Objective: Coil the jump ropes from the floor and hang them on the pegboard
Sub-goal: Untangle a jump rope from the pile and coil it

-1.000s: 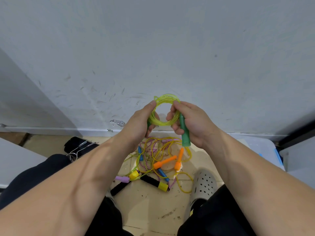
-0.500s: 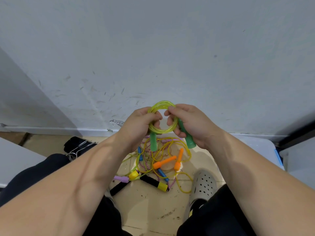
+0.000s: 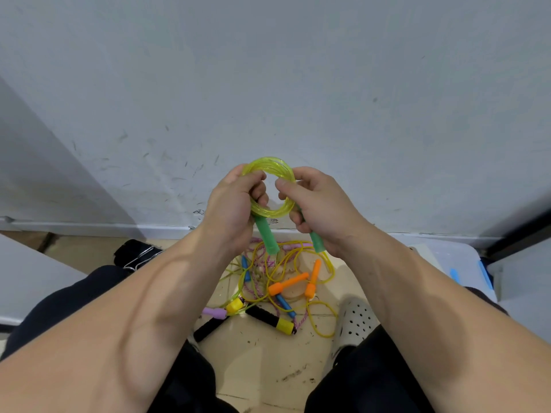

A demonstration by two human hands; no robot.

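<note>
A small coil of clear yellow-green jump rope (image 3: 269, 166) is held up in front of the wall. My left hand (image 3: 231, 207) pinches its left side and my right hand (image 3: 320, 204) pinches its right side. Two green handles hang from the coil: one (image 3: 267, 235) below my left fingers, the other (image 3: 316, 243) partly hidden under my right palm. On the floor below lies a tangle of other jump ropes (image 3: 268, 281) with orange, blue, purple and black-and-yellow handles. No pegboard is in view.
A grey scuffed wall (image 3: 268, 84) with a white baseboard fills the upper view. A pale perforated clog (image 3: 356, 318) is beside the pile. A black item with wire hangers (image 3: 137, 253) lies at left. A white bin lid (image 3: 453, 263) sits at right.
The left green handle has swung down to hang free below the coil. Both hands shifted their pinch on the coil; the right handle tilted and moved down-right.
</note>
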